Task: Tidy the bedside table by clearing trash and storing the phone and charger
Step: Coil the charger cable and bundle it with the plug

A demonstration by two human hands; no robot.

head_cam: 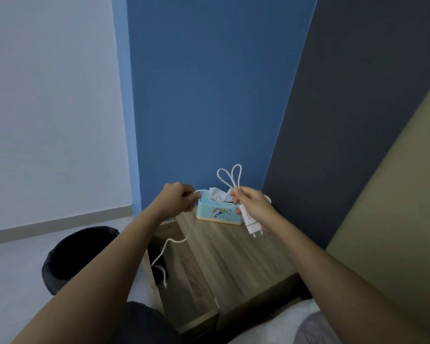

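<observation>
Your right grip point(255, 204) holds the white charger point(251, 223) and two loops of cord point(181, 241) above the bench point(221, 264). Your left grip point(178, 199) pinches the cord; its tail hangs down. Winding looks half done. I see no phone.

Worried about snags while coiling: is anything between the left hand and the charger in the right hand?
Yes. The tissue box stands between the left hand and the right hand holding the charger; the cable runs right by its top edge.
</observation>
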